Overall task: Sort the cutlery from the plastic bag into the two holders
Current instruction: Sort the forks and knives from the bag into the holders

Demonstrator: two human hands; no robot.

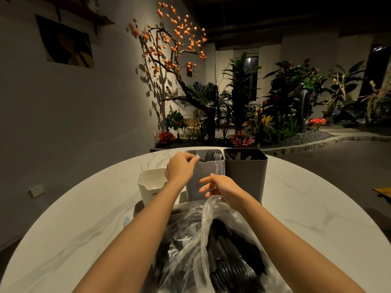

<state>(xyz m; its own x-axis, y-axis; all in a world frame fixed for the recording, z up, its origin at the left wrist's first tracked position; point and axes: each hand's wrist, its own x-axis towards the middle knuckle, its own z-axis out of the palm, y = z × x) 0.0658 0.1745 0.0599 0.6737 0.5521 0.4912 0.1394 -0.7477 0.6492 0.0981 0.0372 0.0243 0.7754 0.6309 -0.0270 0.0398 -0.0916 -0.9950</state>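
- Nearest us, the clear plastic bag [203,246] lies slumped open on the bench [306,208], mouth toward the holders, so our hands can draw the dark cutlery [230,269] inside it out forwards.
- Our right hand [222,187] pinches a clear plastic spoon [217,166] by its handle; the other fingers are loosely spread. The spoon stands almost upright, long axis vertical, bowl uppermost against the rim of the light grey holder [203,176].
- Our left hand [179,168], fingers curled, pinches a fork [195,155] at that holder's near-left corner; we judge it is being settled in.
- Just beside, touching, stands the dark grey holder [246,174], dark pieces inside.
- A white container [150,185] sits left of both.
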